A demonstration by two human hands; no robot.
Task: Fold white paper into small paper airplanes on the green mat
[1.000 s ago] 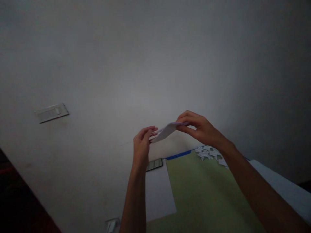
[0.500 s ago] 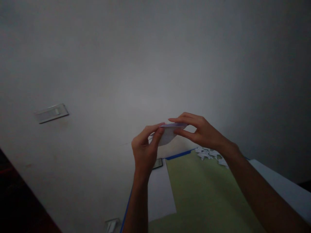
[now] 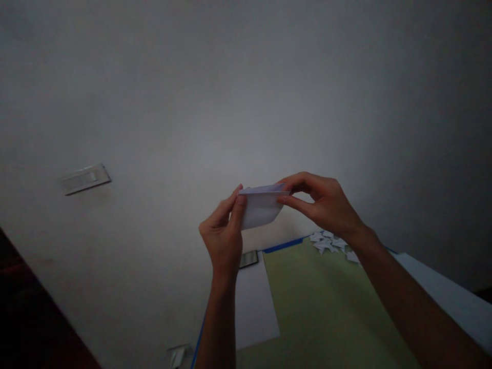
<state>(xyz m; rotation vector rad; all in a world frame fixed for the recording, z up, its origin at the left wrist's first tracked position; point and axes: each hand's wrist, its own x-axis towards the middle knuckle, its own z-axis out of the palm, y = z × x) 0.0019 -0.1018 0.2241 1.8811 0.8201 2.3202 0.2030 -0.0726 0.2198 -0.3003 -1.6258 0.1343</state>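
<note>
Both my hands hold a small folded piece of white paper (image 3: 260, 207) up in front of a pale wall. My left hand (image 3: 223, 236) pinches its left end between thumb and fingertips. My right hand (image 3: 325, 205) pinches the right end of the top fold, fingers curled. The paper hangs with its folded edge on top and its body drooping below.
Below lies a green mat (image 3: 323, 307) with a blue edge, and a white sheet (image 3: 255, 312) beside it. A heap of several small folded white paper pieces (image 3: 330, 242) sits at the mat's far edge. A switch plate (image 3: 85, 178) is on the wall at left.
The paper has turned from a flat slant to a folded shape with its crease on top. My left hand moved from an open touch to a pinch on its left end.
</note>
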